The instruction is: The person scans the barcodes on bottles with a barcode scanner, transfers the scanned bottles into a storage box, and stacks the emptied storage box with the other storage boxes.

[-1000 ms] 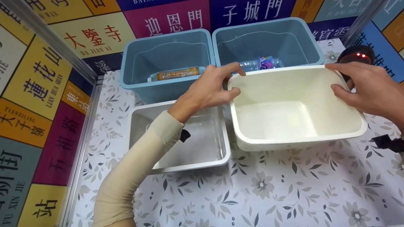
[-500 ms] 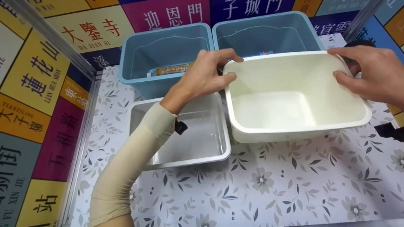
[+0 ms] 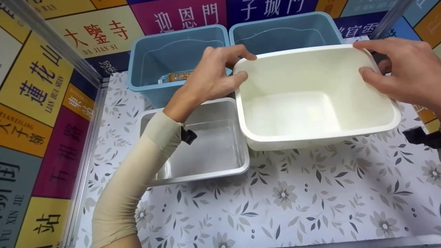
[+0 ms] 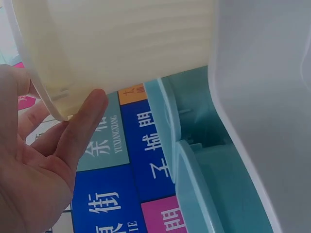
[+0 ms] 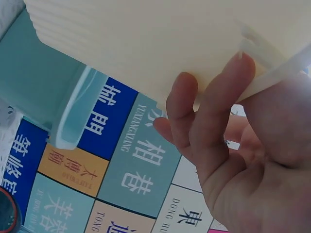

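Both hands hold a cream plastic bin (image 3: 303, 106) with its open top tilted toward me; nothing lies inside it. My left hand (image 3: 217, 70) grips the rim at its far left corner, thumb inside and fingers outside. At the right end, my right hand (image 3: 403, 70) grips the rim in the same way. The right wrist view shows several fingers (image 5: 211, 116) curled against the bin's outer wall. Below my left forearm, a whitish-grey bin (image 3: 210, 148) stands on the table, overlapped by the cream bin's left edge in the head view.
Two blue bins, one left (image 3: 155, 65) and one right (image 3: 279, 39), stand side by side at the back. A bottle with an orange label (image 3: 177, 76) lies in the left one. The table (image 3: 268, 220) has a floral cover, and printed panels (image 3: 93, 34) wall it in.
The cream bin has risen in the head view, with both hands still gripping it. It now hides the bottle in the right blue bin and the dark device behind it.
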Demonstrator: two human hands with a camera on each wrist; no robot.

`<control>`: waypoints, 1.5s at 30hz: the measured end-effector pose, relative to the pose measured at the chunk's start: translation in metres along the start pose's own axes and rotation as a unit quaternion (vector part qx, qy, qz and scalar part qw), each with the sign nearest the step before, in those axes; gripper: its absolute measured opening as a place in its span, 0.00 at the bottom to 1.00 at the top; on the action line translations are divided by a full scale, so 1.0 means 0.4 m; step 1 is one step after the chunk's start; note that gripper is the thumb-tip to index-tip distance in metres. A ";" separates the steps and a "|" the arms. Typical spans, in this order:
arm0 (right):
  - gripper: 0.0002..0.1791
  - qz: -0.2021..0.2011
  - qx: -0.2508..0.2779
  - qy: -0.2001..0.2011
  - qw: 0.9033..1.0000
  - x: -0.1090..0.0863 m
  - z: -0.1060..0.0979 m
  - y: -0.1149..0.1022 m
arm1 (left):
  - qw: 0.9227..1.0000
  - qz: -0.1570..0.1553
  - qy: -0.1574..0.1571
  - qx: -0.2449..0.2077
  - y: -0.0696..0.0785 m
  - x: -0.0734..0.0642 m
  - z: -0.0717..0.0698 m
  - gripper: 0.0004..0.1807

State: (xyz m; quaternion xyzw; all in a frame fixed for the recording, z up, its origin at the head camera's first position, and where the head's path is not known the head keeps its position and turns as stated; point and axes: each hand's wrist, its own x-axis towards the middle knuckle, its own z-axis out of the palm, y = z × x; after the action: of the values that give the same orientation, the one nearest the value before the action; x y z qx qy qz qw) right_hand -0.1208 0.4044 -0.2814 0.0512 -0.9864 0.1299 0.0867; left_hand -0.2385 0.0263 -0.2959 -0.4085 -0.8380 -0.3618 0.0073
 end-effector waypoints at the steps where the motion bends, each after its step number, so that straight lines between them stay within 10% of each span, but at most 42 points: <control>1: 0.32 0.001 -0.003 0.000 1.000 0.000 -0.004 -0.002 | 1.000 -0.004 0.002 -0.001 0.002 -0.001 -0.001 0.21; 24: 0.31 -0.043 0.006 0.006 0.999 0.000 -0.026 -0.061 | 0.999 -0.004 0.052 0.001 0.022 -0.049 -0.049 0.19; 45: 0.29 -0.122 0.052 -0.008 0.991 0.070 0.011 -0.236 | 0.993 -0.054 0.109 0.001 0.005 -0.195 -0.179 0.18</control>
State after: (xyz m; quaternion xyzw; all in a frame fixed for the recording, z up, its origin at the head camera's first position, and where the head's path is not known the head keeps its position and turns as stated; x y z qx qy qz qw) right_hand -0.1372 0.3104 -0.2570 0.1768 -0.9654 0.1689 0.0910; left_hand -0.2055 -0.0698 -0.2658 -0.3210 -0.8532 -0.4034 0.0795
